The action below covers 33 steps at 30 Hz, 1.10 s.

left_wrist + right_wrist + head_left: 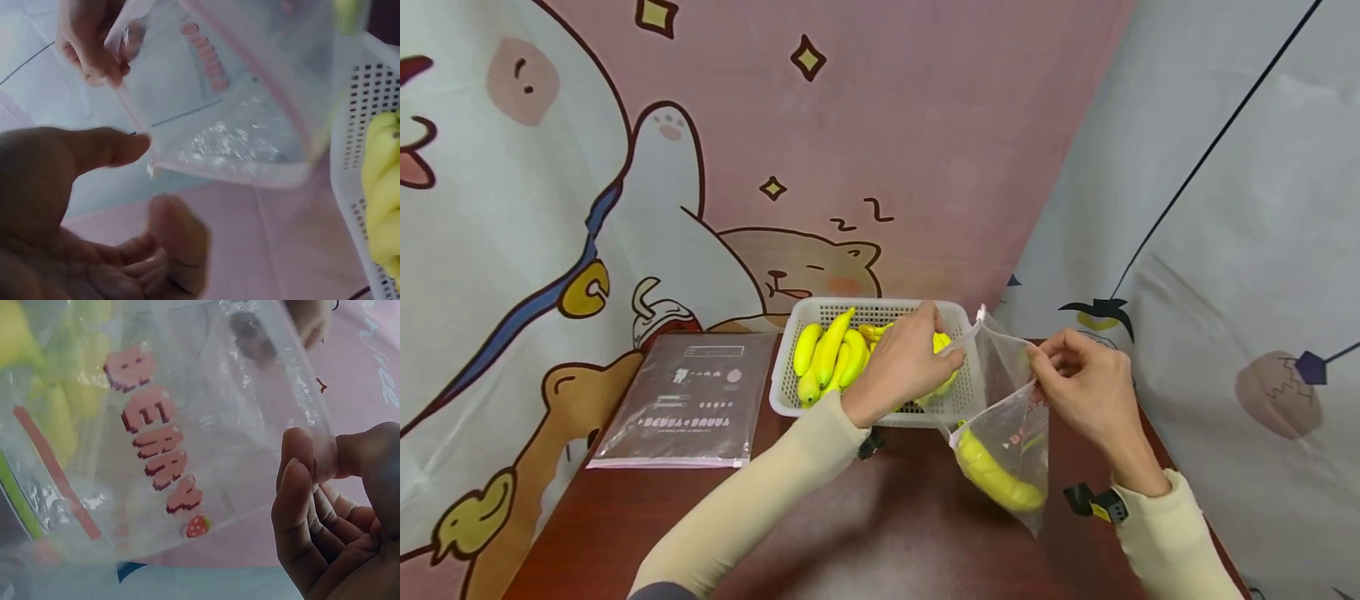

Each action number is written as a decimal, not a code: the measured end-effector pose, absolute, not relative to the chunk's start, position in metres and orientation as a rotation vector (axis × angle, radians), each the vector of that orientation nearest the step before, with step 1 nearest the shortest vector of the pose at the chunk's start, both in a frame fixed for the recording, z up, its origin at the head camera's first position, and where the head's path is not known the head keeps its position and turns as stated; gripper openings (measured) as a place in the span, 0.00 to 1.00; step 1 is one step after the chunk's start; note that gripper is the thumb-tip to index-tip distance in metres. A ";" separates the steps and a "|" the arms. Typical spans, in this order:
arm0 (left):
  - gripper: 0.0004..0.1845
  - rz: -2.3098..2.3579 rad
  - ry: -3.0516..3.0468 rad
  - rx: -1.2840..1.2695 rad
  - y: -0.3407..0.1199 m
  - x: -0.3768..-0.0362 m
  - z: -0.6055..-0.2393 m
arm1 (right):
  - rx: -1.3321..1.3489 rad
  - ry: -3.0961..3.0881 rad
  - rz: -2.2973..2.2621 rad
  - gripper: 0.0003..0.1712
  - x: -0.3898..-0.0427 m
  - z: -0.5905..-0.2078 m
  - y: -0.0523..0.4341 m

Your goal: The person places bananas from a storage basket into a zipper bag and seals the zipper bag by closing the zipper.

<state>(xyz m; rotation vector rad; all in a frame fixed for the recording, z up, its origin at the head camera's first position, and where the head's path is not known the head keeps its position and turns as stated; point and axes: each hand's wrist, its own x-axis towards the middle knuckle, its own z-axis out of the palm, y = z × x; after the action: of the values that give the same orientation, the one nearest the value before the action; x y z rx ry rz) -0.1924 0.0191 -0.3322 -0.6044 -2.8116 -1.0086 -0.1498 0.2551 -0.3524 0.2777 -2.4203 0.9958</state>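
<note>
A clear zip bag (1000, 400) with pink "BERRY" lettering hangs upright above the table with its mouth spread. One yellow toy-like banana (996, 477) lies inside it, near the bottom. My right hand (1086, 375) pinches the bag's rim between thumb and fingers, as the right wrist view also shows. Over the basket is my left hand (902, 362), its thumb at the bag's rim and its forefinger apart from the thumb in the left wrist view. Whether that thumb touches the plastic I cannot tell. Beneath this hand, the white basket (786, 404) holds several bananas (831, 350).
A flat printed zip bag (688, 408) lies on the left of the dark red table (850, 533). The basket stands against the back, where a cartoon-printed curtain (925, 167) hangs. Another curtain panel (1225, 250) closes off the right side.
</note>
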 end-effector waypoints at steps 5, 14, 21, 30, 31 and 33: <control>0.24 -0.891 -3.009 -0.512 0.011 -0.193 -0.344 | 0.297 -2.434 1.057 0.08 -0.148 -0.350 0.257; 0.13 -1.202 -3.042 -0.551 0.004 -0.206 -0.365 | 0.221 -2.478 1.055 0.09 -0.145 -0.344 0.259; 0.17 -1.207 -3.136 -0.500 0.004 -0.206 -0.373 | 0.171 -2.492 1.131 0.11 -0.144 -0.344 0.264; 0.15 -1.737 -2.945 -0.804 0.013 -0.203 -0.375 | 0.134 -2.567 1.131 0.12 -0.144 -0.343 0.266; 0.15 -1.789 -2.912 -0.824 0.015 -0.202 -0.373 | 0.131 -2.592 1.119 0.13 -0.144 -0.343 0.266; 0.16 -1.903 -2.847 -0.836 0.020 -0.201 -0.369 | 0.135 -2.646 1.104 0.16 -0.143 -0.343 0.266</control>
<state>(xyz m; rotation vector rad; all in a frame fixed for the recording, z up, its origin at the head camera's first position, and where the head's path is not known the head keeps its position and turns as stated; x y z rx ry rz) -0.2007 0.0195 -0.3688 -0.8360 -2.8474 -1.9029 -0.1435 0.2656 -0.3427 0.1350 -2.6461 1.1045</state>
